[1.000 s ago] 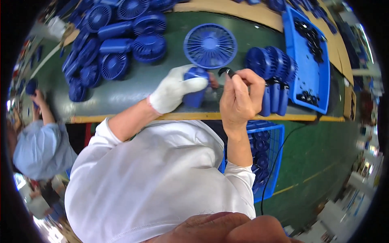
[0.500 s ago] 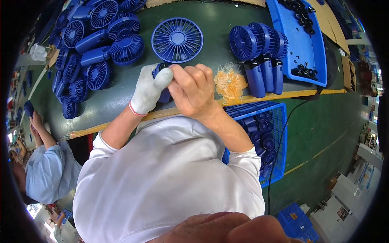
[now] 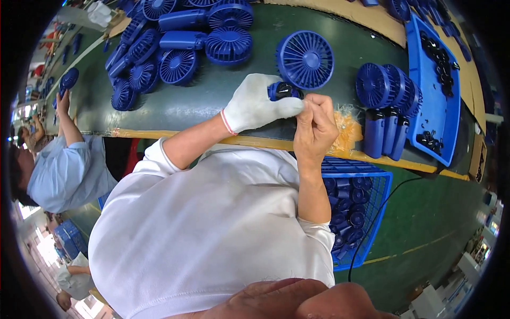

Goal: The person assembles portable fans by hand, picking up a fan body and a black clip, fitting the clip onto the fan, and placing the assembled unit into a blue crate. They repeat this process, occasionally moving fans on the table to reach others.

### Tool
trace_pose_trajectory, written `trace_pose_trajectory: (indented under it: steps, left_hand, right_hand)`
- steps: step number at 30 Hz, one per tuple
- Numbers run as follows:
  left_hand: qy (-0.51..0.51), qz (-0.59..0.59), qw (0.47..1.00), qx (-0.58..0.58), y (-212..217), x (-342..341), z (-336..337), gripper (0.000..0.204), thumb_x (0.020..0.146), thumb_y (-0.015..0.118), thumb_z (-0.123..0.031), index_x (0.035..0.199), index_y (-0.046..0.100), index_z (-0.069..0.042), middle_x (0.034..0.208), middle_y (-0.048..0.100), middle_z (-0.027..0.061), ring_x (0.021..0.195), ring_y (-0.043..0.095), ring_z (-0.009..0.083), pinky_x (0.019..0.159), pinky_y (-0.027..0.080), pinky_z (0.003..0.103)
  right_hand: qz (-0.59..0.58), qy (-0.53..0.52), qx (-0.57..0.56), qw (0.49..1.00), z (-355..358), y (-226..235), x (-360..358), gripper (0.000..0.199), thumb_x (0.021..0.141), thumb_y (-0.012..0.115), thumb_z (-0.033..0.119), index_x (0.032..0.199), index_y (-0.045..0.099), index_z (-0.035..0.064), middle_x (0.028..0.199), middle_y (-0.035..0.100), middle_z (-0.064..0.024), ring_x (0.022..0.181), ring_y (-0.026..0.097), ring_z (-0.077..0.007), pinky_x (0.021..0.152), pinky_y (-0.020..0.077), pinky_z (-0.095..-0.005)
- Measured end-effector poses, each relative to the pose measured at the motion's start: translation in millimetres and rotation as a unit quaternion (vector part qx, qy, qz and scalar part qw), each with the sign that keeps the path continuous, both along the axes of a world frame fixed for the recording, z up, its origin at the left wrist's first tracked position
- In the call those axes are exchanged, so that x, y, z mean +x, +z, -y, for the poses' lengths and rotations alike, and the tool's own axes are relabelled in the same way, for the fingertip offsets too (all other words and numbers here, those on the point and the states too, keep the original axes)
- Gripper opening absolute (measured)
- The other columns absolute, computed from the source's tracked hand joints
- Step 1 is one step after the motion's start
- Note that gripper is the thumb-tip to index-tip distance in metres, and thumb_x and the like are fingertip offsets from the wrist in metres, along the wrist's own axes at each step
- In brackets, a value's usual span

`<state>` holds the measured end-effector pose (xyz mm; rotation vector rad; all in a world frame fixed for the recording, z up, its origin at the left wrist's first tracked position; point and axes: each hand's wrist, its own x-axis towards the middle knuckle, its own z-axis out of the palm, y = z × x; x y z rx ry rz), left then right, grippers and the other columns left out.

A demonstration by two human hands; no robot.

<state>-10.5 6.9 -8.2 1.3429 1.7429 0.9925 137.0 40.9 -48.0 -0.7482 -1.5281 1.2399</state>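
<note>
**Small blue fan body held between both hands above the green bench**

At nine o'clock of the scene, a co-worker in a light blue shirt [image 3: 64, 170] is seen at the same bench, an arm raised. At eleven o'clock, a heap of blue handheld fans [image 3: 175, 42] lies on the green bench top [image 3: 212, 101].

Near the centre, the left hand [image 3: 255, 103], in a white glove, is closed around a blue fan handle [image 3: 282, 91] with a dark end. At its three o'clock side, the bare right hand [image 3: 314, 127] is pinched narrow at that end; whether anything is held in the pinch cannot be told.

The handle is judged light, stiff moulded plastic, smooth and somewhat slippery; a grip around the barrel seems safest.

At twelve o'clock a round blue fan grille [image 3: 305, 58] lies flat. At two o'clock, assembled fans [image 3: 388, 106] lie beside a blue tray [image 3: 425, 90] of small dark parts. At four o'clock a blue crate [image 3: 356, 212] holds more handles.
</note>
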Motion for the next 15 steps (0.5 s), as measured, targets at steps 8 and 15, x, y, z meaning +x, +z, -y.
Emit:
trace_pose_trajectory:
  steps: [8, 15]
  left_hand:
    - [0.036, 0.044, 0.998, -0.002, -13.4, -3.1, 1.3, 0.037, 0.08, 0.067, -0.037, 0.076, 0.067, 0.0, 0.059, 0.059, 0.013, 0.052, 0.052, 0.015, 0.053, 0.045, 0.033]
    - [-0.048, 0.126, 0.991, -0.017, -0.5, 2.9, 5.8, 0.038, 0.083, 0.064, -0.036, 0.082, 0.066, 0.002, 0.065, 0.063, 0.0106, 0.059, 0.056, 0.013, 0.056, 0.046, 0.031]
  right_hand:
    - [-0.027, -0.024, -0.036, 0.999, 1.6, -2.5, -5.6, 0.036, 0.099, 0.054, 0.022, 0.082, 0.06, -0.0085, 0.089, 0.06, -0.0097, 0.073, 0.054, -0.0146, 0.062, 0.044, -0.0288]
    - [-0.008, 0.068, -0.121, 0.99, -1.7, -32.5, 3.0, 0.049, 0.102, 0.042, 0.041, 0.104, 0.064, -0.0035, 0.092, 0.063, -0.0073, 0.073, 0.056, -0.012, 0.061, 0.0449, -0.0245]
